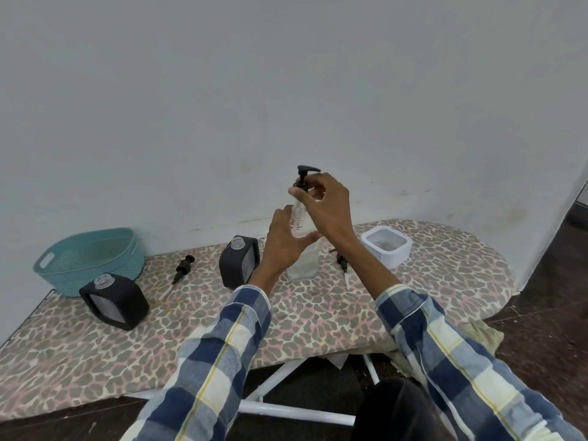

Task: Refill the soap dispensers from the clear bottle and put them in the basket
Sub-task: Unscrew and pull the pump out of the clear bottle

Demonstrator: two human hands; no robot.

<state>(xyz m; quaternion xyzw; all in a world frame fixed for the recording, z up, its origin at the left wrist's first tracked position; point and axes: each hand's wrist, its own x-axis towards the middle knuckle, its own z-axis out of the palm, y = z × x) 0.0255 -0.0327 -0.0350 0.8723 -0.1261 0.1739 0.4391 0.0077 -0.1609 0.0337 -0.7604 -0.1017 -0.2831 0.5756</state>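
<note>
A clear bottle stands upright on the leopard-print board. My left hand grips its upper body. My right hand pinches the collar of the bottle's black pump, which stands high above the bottle with its clear tube showing below. Two black soap dispensers with open necks stand on the board: one just left of my left hand, the other near the left edge. Their loose pumps lie on the board, one between the dispensers and one behind my right forearm. The teal basket sits at the far left.
A white square container stands at the back right of the board. A grey wall runs right behind the board. The board's white legs and a dark floor show below the front edge.
</note>
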